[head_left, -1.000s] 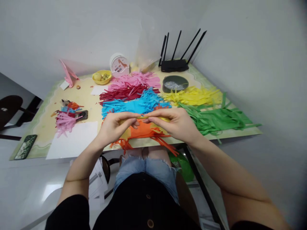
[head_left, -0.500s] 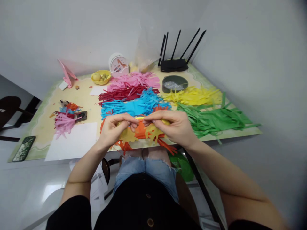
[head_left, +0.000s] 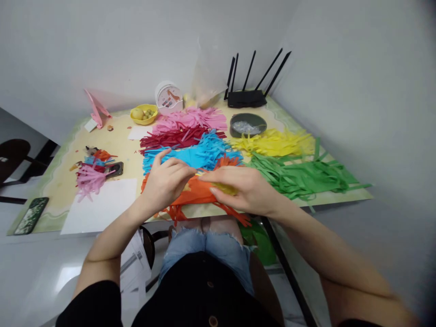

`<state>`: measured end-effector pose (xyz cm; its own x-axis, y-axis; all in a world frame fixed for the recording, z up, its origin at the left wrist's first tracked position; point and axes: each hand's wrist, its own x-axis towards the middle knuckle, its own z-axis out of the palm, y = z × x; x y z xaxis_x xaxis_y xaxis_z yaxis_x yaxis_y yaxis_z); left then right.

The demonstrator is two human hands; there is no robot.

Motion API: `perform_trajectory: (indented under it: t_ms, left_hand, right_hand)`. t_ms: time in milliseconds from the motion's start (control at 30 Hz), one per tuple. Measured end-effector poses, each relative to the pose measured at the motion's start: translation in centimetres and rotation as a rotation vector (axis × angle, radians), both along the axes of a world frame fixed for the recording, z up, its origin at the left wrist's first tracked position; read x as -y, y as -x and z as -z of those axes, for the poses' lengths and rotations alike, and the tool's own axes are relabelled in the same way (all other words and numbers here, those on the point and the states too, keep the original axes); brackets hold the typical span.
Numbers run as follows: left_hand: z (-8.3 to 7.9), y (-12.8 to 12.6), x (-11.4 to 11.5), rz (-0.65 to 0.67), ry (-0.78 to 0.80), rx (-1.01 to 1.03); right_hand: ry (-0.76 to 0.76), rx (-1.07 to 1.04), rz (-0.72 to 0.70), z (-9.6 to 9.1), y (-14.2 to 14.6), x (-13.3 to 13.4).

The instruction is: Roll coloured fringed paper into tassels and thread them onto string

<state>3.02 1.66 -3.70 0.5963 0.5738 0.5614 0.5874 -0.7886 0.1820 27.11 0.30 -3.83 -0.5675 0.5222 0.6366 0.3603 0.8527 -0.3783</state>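
"See any change?"
"Yes, now rolling the bare left hand [head_left: 166, 180] over with one finger up; can't tell its grip."
"And with the bare right hand [head_left: 247, 187]?"
"Still pinching thin, papery yellow fringe [head_left: 227, 188], above wide, papery orange fringe [head_left: 200, 193]."

At one o'clock from the view's centre stands a black router [head_left: 247, 98]. A clear bag [head_left: 208, 75] rises at twelve, a white tub [head_left: 169, 101] at eleven, and a yellow bowl [head_left: 143, 122] holding round fruit [head_left: 138, 113] at ten. A dark chair [head_left: 13, 153] sits at nine, beyond the table [head_left: 64, 181].
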Motion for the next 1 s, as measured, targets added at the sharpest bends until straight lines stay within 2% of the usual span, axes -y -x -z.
perform_trajectory:
  t_ms: [100, 200, 267, 300, 367, 433, 600, 667, 733, 833, 900, 967, 1000]
  left_hand:
    - [0.8, 0.7, -1.1, 0.048, -0.245, -0.001]
    - [1.5, 1.2, -2.0, 0.085, -0.372, 0.018]
    - [2.0, 1.2, -2.2, 0.045, -0.422, 0.028]
    - [2.2, 1.1, -2.2, 0.018, -0.44, 0.049]
    - [2.5, 0.5, -2.1, -0.028, -0.43, 0.128]
    - [2.6, -0.2, -1.9, -0.056, -0.338, 0.246]
    - [1.6, -1.1, -1.9, -0.102, 0.067, 0.557]
    - [1.6, -1.1, -2.3, -0.077, 0.26, 0.669]
    - [1.9, -1.2, -3.0, -0.055, 0.389, 0.786]
    - [3.0, -1.8, -4.3, -0.101, 0.426, 0.92]
    - [3.4, -2.2, -5.1, -0.164, 0.401, 0.989]
    - [3.3, -2.1, -5.8, -0.223, 0.307, 1.081]
    - [3.0, -1.8, -6.0, -0.237, 0.23, 1.144]
  right_hand:
    - [0.415, -0.089, -0.008, -0.5, 0.2, -1.3]
    - [0.839, -0.219, -0.177, 0.0, 1.3, -2.4]
    - [1.0, -0.327, -0.251, 0.8, 2.2, -2.8]
    - [1.034, -0.389, -0.255, 1.1, 2.7, -2.8]
    - [1.035, -0.507, -0.245, 1.6, 3.4, -2.8]
    - [0.99, -0.607, -0.252, 1.6, 4.1, -2.9]
    - [0.847, -0.679, -0.334, 0.9, 5.2, -4.6]
    - [0.803, -0.682, -0.294, 0.7, 5.5, -5.4]
    - [0.736, -0.682, -0.197, 0.7, 6.0, -5.9]
    - [0.586, -0.612, -0.061, 1.0, 6.7, -6.3]
    - [0.452, -0.508, -0.035, 1.2, 6.7, -7.3]
    - [0.315, -0.368, -0.013, 1.7, 5.4, -9.7]
    - [0.264, -0.29, 0.044, 1.9, 4.1, -11.6]
